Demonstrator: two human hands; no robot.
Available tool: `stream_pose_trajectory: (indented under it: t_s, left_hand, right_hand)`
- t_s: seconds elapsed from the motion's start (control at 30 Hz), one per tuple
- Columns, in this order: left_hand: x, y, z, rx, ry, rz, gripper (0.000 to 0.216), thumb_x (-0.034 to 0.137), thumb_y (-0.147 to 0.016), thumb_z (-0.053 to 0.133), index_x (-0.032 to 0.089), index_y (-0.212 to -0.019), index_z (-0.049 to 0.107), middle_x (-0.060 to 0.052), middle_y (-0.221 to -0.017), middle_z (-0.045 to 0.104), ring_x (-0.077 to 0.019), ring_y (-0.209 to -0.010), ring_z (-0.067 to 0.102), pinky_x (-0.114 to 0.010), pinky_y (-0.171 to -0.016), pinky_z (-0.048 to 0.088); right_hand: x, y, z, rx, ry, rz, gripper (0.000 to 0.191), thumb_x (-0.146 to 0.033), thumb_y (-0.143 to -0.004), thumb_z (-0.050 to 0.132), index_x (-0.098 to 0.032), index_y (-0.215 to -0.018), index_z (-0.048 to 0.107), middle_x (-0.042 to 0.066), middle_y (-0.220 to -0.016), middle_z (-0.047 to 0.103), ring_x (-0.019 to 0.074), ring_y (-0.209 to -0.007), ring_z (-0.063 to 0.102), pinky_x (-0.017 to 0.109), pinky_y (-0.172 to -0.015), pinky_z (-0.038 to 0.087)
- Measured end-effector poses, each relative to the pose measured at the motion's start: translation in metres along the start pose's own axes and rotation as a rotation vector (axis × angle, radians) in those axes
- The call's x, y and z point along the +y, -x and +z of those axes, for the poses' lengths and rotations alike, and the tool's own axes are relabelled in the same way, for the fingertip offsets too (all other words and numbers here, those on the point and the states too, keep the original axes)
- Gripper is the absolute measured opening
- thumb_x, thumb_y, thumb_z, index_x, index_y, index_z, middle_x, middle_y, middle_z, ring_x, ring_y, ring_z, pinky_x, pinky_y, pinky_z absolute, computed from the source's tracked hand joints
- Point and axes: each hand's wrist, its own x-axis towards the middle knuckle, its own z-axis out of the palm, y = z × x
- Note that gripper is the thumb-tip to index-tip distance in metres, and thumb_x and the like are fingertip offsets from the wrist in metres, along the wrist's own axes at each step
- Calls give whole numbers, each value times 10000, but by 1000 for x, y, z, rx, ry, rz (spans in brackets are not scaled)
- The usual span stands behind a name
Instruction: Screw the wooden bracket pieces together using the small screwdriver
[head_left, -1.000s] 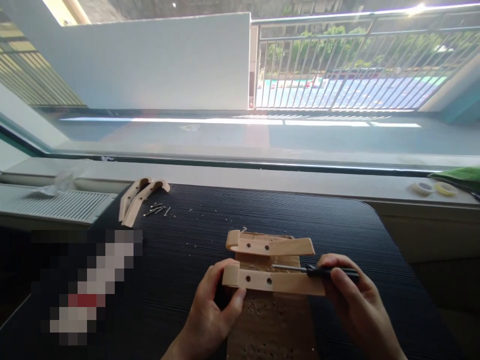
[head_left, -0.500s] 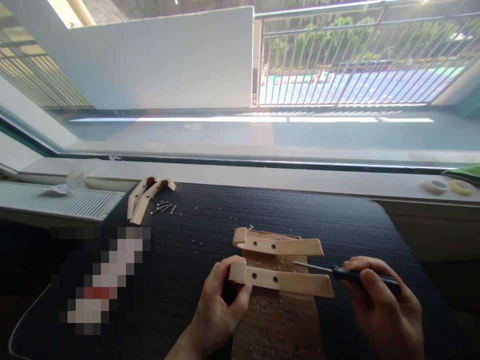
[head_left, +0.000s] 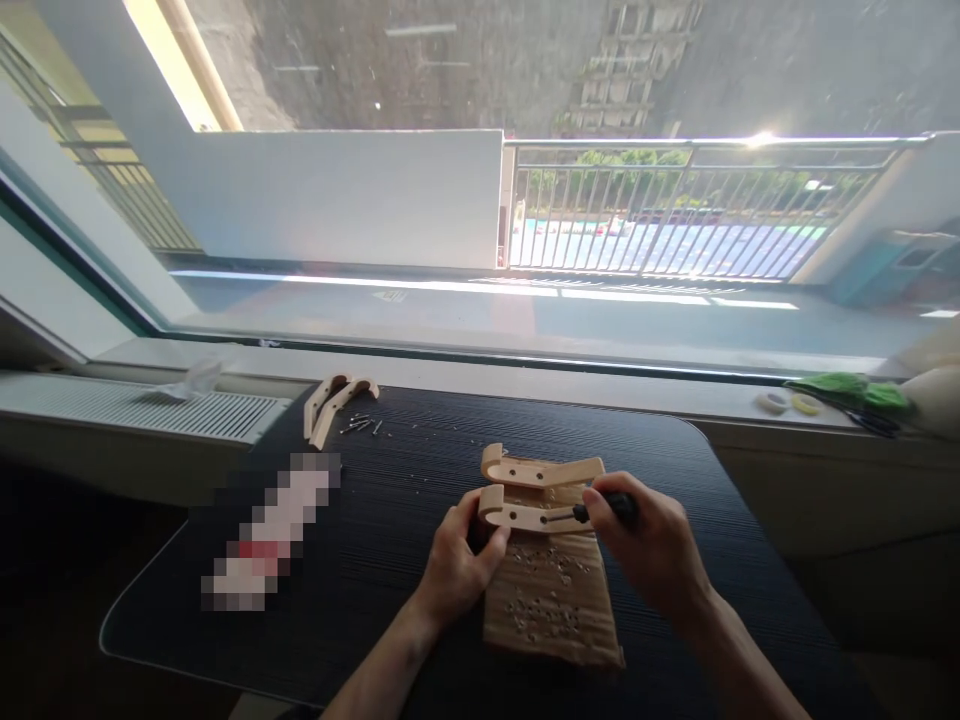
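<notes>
Two curved wooden hook pieces lie on a pitted wooden board (head_left: 551, 615) on a black table (head_left: 390, 560). My left hand (head_left: 457, 565) grips the left, curled end of the near wooden piece (head_left: 525, 516). My right hand (head_left: 649, 550) is closed on a black-handled screwdriver (head_left: 604, 508), whose shaft points left at the face of that near piece. The far wooden piece (head_left: 541, 470) lies just behind it, untouched.
Two more wooden hooks (head_left: 336, 400) and several loose screws (head_left: 360, 427) lie at the table's back left. A blurred-out object (head_left: 266, 545) lies at the left. Tape rolls (head_left: 787, 403) and a green thing (head_left: 855, 392) rest on the window sill at right. A vent grille (head_left: 150, 410) runs left.
The camera has tilted up and pulled back. My right hand has brought the screwdriver from out at the right back in, with its tip now against the near wooden piece.
</notes>
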Motion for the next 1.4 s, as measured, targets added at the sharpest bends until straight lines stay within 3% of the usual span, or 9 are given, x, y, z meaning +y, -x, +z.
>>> stream_pose_trajectory:
  t_s: [0.33, 0.67, 0.9, 1.0, 1.2, 1.4]
  left_hand:
    - [-3, 1, 0, 15, 32, 45, 273, 256, -775, 549, 191, -1040, 546, -34, -901, 634, -182, -835, 586, -298, -777, 459]
    - [0, 2, -1, 60, 80, 11, 294, 254, -721, 600, 200, -1009, 583, -19, -840, 644, -172, -771, 589, -272, -725, 474]
    - [-2, 1, 1, 38, 50, 21, 292, 236, -741, 577, 182, -1027, 563, -25, -844, 631, -168, -785, 582, -278, -739, 467]
    - [-2, 1, 1, 31, 42, 11, 296, 244, -745, 573, 183, -1035, 558, -20, -827, 623, -165, -771, 579, -278, -731, 465]
    - [-4, 1, 1, 18, 36, 51, 287, 263, -772, 552, 186, -1048, 541, -28, -881, 625, -172, -813, 578, -284, -756, 456]
    - [-9, 1, 2, 13, 19, 42, 293, 282, -768, 565, 200, -1048, 533, -26, -893, 629, -180, -822, 581, -284, -759, 457]
  right_hand:
    - [-6, -11, 0, -150, 52, -50, 240, -350, -838, 434, -183, -730, 569, -15, -603, 553, 109, -522, 465, 228, -525, 373]
    - [-38, -41, -22, -618, 110, -334, 129, -253, -801, 502, -207, -790, 622, -20, -715, 597, 92, -587, 465, 214, -552, 325]
    - [-32, -48, -10, -591, 157, -215, 180, -334, -830, 474, -208, -849, 602, -17, -656, 581, 101, -556, 458, 216, -514, 300]
    - [-31, -53, -17, -646, 198, -230, 188, -367, -803, 511, -227, -875, 612, -20, -669, 601, 108, -559, 482, 222, -514, 301]
    - [-52, -70, -36, -773, 412, -422, 142, -244, -737, 542, -250, -821, 656, -9, -738, 656, 136, -643, 550, 241, -553, 306]
    - [-66, -76, -19, -923, 593, -632, 167, -134, -722, 510, -190, -730, 667, 41, -711, 660, 143, -625, 549, 253, -512, 246]
